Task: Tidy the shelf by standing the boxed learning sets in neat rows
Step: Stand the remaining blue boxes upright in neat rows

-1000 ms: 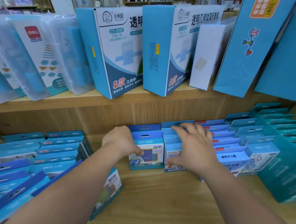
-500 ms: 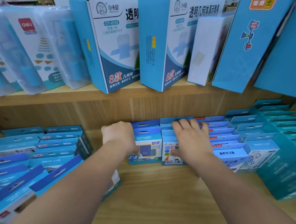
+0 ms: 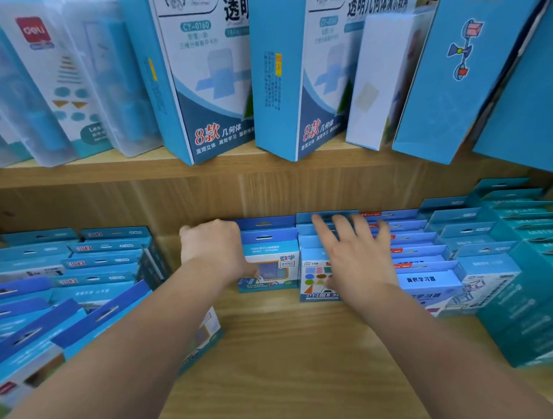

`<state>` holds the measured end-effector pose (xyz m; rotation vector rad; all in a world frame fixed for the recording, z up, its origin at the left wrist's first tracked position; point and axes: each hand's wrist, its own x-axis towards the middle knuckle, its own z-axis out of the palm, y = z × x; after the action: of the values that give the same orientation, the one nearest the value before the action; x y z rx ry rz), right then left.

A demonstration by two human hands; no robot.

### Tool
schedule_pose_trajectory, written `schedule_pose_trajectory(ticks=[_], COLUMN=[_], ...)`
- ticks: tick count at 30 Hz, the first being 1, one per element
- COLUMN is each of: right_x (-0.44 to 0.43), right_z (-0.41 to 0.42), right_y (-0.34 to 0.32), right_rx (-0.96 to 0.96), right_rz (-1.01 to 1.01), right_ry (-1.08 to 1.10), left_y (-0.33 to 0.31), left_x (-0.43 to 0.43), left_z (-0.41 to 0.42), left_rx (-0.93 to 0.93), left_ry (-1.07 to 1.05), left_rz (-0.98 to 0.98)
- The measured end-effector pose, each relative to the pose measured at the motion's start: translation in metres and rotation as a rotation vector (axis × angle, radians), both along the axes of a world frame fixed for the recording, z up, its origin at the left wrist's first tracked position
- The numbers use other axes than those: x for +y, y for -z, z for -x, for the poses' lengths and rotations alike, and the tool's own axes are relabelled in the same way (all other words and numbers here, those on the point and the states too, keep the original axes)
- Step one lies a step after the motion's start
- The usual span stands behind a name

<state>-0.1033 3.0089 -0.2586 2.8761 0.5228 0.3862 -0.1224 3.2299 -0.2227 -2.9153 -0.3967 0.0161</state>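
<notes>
Small blue boxed learning sets stand in rows on the lower wooden shelf point(image 3: 279, 356). My left hand point(image 3: 215, 249) grips the left side of a short row whose front box point(image 3: 272, 268) shows a maths picture. My right hand point(image 3: 353, 256) lies flat with spread fingers on the neighbouring row, over the front box with coloured shapes point(image 3: 316, 281). Both rows stand upright at the shelf's back. Further rows of blue boxes point(image 3: 426, 264) continue to the right.
More blue boxes point(image 3: 77, 275) fill the left side, the front ones leaning forward. Teal boxes point(image 3: 533, 256) crowd the right end. The upper shelf point(image 3: 200, 165) carries large blue geometry boxes point(image 3: 206, 70) and plastic cases point(image 3: 46, 78), several tilted over the edge.
Both hands have stayed on the two middle rows while pushing them slightly back. My right hand's fingers have spread wider over its row.
</notes>
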Motion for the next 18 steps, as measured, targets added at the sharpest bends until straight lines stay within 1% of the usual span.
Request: schedule_pose_trajectory(ticks=[2,4,6,8,10,13,15,18], right_x=[-0.002,0.0,0.007,0.022,0.045,0.081,0.105,0.127], right_z=[0.004,0.012,0.02,0.03,0.041,0.057,0.067,0.076], right_y=[0.003,0.0,-0.001,0.003,0.005,0.01,0.013,0.02], right_rx=[0.012,-0.008,-0.086,-0.142,-0.118,0.023,0.124,0.253], right_rz=[-0.03,-0.088,-0.242,-0.413,-0.569,-0.721,-0.734,-0.693], right_ry=[-0.014,-0.059,-0.178,-0.341,-0.452,-0.548,-0.607,-0.65], left_y=[-0.005,-0.009,-0.007,-0.001,0.004,0.009,0.014,0.023], left_x=[0.005,0.013,0.028,0.053,0.08,0.111,0.129,0.144], left_z=[0.012,0.032,0.057,0.084,0.112,0.153,0.178,0.197], left_rx=[-0.059,-0.162,-0.323,-0.456,-0.532,-0.569,-0.544,-0.473], left_ry=[0.014,0.054,0.106,0.14,0.098,-0.038,-0.099,-0.122], left_rz=[0.008,0.001,0.043,0.144,0.243,0.285,0.247,0.225])
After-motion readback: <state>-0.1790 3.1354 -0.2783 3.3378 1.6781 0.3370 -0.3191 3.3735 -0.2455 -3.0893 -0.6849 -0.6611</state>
